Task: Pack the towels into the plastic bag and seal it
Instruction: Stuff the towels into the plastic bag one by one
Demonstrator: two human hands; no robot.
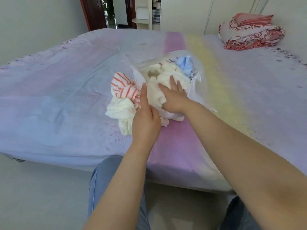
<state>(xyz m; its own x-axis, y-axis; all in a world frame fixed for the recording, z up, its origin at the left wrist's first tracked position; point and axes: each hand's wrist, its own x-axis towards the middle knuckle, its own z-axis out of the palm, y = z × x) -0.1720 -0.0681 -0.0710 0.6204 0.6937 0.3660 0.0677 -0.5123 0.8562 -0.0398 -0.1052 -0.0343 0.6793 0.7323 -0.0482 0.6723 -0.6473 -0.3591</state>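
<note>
Head view, looking down at a bed [49,100] w/ pastel sheet: lilac, pink & yellow bands. Clear plastic bag [197,83] lying on the sheet near centre, mouth facing the person, already holding a cream towel [159,75] & a pale blue towel [184,63] deeper inside. Right hand [174,98] reaching into the bag mouth, fingers straight & spread, pressing flat on the cream towel; thumb tucked under a fold, so firm grip or not: cannot tell. Left hand [146,120] just beside the bag's left edge, fingers straight, index extended upward, touching cloth but closed round nothing visible. Outside the bag, at left: orange-and-white striped towel [123,87] bunched against the bag, pale yellow towel [119,112] crumpled below it. Far right corner of bed: folded red-patterned bedding [250,32]. Bottom of frame: jeans-clad knees [103,180].
</note>
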